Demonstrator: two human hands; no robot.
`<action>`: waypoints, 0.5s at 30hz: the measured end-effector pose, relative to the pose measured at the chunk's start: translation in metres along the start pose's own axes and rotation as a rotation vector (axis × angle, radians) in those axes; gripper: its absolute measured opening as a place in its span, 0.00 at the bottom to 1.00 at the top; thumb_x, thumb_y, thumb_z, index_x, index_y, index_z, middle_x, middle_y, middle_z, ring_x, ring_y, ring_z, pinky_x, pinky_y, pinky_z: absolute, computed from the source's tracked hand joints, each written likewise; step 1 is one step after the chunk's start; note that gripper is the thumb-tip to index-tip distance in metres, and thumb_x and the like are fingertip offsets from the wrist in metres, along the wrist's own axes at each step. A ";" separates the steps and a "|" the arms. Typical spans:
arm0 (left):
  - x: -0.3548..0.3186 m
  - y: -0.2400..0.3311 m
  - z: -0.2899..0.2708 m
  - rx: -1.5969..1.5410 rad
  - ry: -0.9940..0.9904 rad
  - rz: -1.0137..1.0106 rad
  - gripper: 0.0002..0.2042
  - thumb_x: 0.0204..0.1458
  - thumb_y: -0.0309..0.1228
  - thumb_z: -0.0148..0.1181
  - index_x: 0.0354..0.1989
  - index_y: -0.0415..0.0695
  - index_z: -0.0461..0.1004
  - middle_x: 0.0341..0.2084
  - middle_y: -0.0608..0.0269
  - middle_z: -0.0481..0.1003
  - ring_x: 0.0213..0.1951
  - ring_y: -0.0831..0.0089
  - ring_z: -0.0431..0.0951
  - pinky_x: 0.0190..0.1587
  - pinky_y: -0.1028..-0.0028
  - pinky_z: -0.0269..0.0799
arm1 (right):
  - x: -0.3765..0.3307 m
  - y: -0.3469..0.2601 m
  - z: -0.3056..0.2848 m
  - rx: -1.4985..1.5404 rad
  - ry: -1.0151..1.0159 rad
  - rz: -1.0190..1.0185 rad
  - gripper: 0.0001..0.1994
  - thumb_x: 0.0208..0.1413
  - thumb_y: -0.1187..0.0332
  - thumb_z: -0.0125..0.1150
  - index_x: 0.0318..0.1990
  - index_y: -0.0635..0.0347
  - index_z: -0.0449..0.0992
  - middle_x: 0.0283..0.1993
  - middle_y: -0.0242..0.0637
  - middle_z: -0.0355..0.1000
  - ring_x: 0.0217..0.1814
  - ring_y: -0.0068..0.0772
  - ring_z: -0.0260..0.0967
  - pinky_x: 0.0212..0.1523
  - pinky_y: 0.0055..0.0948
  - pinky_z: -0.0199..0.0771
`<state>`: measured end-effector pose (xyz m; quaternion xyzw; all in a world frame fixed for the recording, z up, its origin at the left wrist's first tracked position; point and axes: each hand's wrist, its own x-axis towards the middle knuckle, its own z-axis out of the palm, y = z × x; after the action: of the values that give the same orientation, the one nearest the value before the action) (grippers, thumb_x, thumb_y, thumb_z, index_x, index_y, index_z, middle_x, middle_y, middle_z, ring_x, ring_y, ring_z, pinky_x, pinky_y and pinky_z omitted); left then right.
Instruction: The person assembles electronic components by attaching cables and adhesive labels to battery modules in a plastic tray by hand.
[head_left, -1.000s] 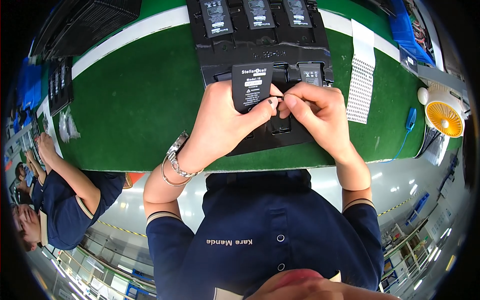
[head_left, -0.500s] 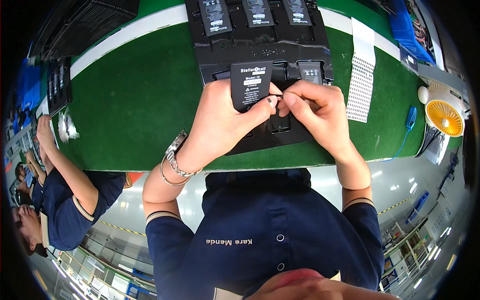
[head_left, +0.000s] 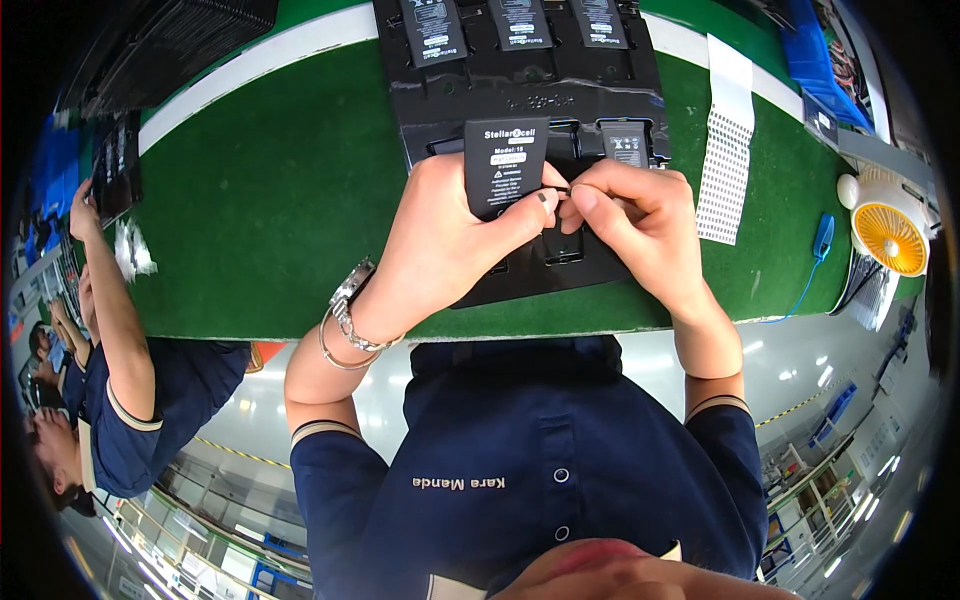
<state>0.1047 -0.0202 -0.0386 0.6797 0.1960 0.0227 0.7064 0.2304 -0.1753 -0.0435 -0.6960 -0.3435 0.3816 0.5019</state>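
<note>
- Co-worker's hand [head_left: 84, 212] has moved up beside the side tray [head_left: 120, 165], between 9 and 10 o'clock; the wearer's own hands barely shift.
- Left hand [head_left: 447, 225], at 11 o'clock, closes round the battery [head_left: 504, 160], thumb across its lower end; forearm points to 1 o'clock.
- Right hand [head_left: 645, 222], at 2 o'clock, curls into a tight pinch on the battery's strip [head_left: 559, 189]; forearm points to 11 o'clock.
- Battery sits at 12 o'clock, over the main tray [head_left: 480, 100] on the desk [head_left: 270, 220].
</note>
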 end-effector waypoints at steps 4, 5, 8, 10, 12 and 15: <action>0.000 -0.001 -0.001 0.002 0.000 0.006 0.06 0.52 0.26 0.60 0.35 0.36 0.78 0.23 0.66 0.77 0.26 0.82 0.75 0.31 0.80 0.72 | 0.000 -0.001 -0.001 0.036 -0.018 -0.019 0.08 0.58 0.72 0.57 0.32 0.68 0.78 0.26 0.34 0.77 0.29 0.19 0.75 0.31 0.19 0.73; 0.000 -0.001 -0.001 0.004 -0.002 0.008 0.07 0.52 0.26 0.60 0.35 0.36 0.78 0.22 0.66 0.77 0.26 0.82 0.75 0.31 0.80 0.72 | 0.000 -0.001 -0.001 0.036 -0.019 -0.018 0.08 0.58 0.72 0.57 0.32 0.68 0.78 0.26 0.34 0.77 0.29 0.19 0.75 0.31 0.19 0.73; 0.000 0.001 -0.002 0.007 -0.010 -0.005 0.07 0.52 0.26 0.60 0.36 0.36 0.79 0.22 0.66 0.77 0.26 0.82 0.75 0.31 0.79 0.72 | 0.001 -0.001 -0.001 0.067 -0.031 -0.002 0.08 0.58 0.72 0.57 0.32 0.69 0.77 0.26 0.34 0.77 0.29 0.18 0.75 0.32 0.19 0.73; 0.000 0.001 -0.002 0.008 -0.016 -0.020 0.07 0.52 0.26 0.60 0.36 0.36 0.79 0.23 0.66 0.77 0.26 0.82 0.76 0.31 0.79 0.72 | 0.001 -0.001 -0.001 0.072 -0.034 -0.003 0.08 0.58 0.72 0.57 0.32 0.69 0.77 0.27 0.34 0.77 0.30 0.19 0.75 0.32 0.19 0.74; 0.001 0.000 -0.002 0.015 -0.002 -0.002 0.07 0.52 0.26 0.61 0.36 0.37 0.79 0.23 0.66 0.77 0.26 0.82 0.76 0.31 0.79 0.72 | 0.001 -0.002 -0.001 0.062 -0.032 0.000 0.08 0.58 0.72 0.57 0.32 0.69 0.77 0.27 0.34 0.77 0.30 0.20 0.76 0.32 0.19 0.74; 0.000 0.000 -0.002 0.015 -0.007 -0.008 0.07 0.52 0.26 0.61 0.36 0.37 0.79 0.23 0.66 0.77 0.26 0.82 0.76 0.31 0.80 0.72 | 0.002 -0.002 -0.001 0.043 -0.031 0.005 0.08 0.58 0.71 0.57 0.32 0.69 0.77 0.26 0.34 0.77 0.31 0.20 0.76 0.32 0.19 0.74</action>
<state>0.1045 -0.0178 -0.0384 0.6843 0.1964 0.0162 0.7020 0.2323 -0.1737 -0.0420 -0.6797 -0.3414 0.4010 0.5105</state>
